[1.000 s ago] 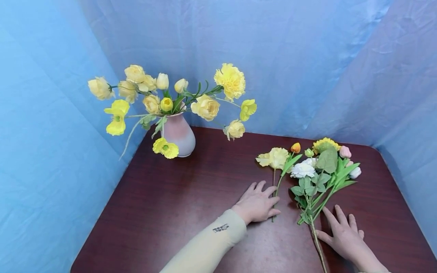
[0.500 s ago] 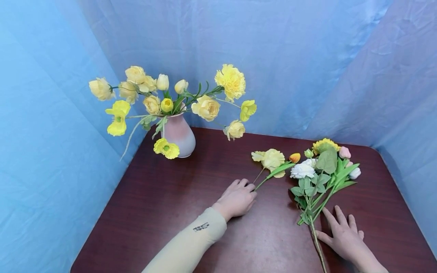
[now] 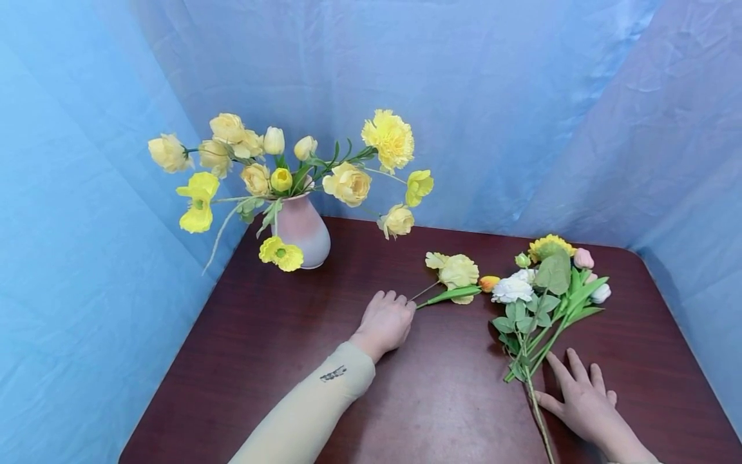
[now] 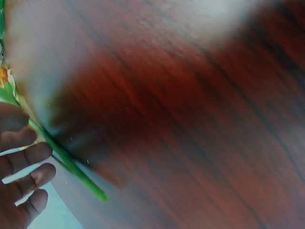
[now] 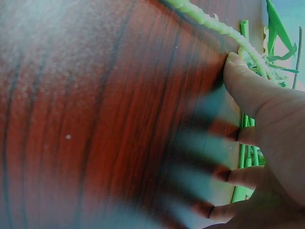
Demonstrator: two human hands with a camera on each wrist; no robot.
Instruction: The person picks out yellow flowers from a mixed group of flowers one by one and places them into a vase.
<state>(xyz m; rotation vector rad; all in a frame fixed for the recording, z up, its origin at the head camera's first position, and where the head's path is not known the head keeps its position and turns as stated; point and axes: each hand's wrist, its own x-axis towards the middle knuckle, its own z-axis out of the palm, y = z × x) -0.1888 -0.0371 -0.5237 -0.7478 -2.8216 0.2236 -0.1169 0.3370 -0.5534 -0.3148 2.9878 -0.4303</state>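
My left hand is low over the table, its fingers bent at the stem ends of an orange tulip and a pale yellow flower. In the left wrist view, the tulip's green stem passes between thumb and fingers, its cut end sticking out. Both blooms point right. My right hand rests on the table with fingers spread. Its thumb lies against the long stem of a white flower, and its fingertips are near the green stems of that bunch.
A pink-and-grey vase full of yellow and cream flowers stands at the back left. The loose bunch at right includes a yellow sunflower-like bloom and pink tulips. Blue curtains surround the dark wooden table.
My left hand has closed at the two stems and drawn them leftward, swinging the orange tulip down until it points right. My right hand has stayed put.
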